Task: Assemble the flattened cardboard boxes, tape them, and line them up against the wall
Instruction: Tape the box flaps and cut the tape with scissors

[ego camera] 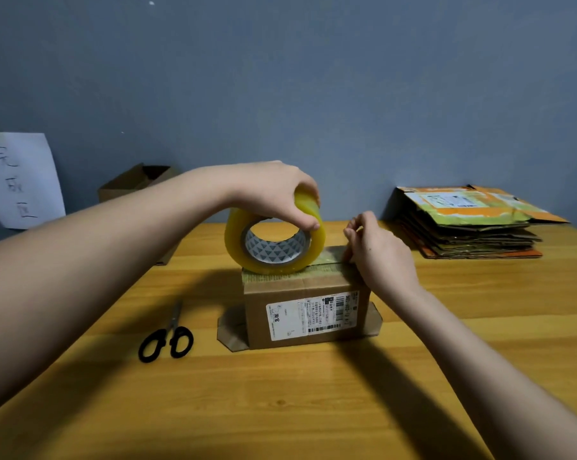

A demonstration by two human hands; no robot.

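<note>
My left hand (pixel 274 190) grips the tape roll (pixel 274 237) upright on the box (pixel 305 310) at mid-desk; my right hand (pixel 376 250) pinches the tape end at the box's right top edge, fingertips hidden from me. The box's shipping label (pixel 308 317) is too small to read. Scissors (pixel 167 336) lie left. Flattened boxes (pixel 473 224) are stacked far right, an open box (pixel 137 184) far left, and a handwritten sign (pixel 21 179) is cut off at the left.

Both hands (left (pixel 274 194), right (pixel 376 250)) curled, gripping.
</note>
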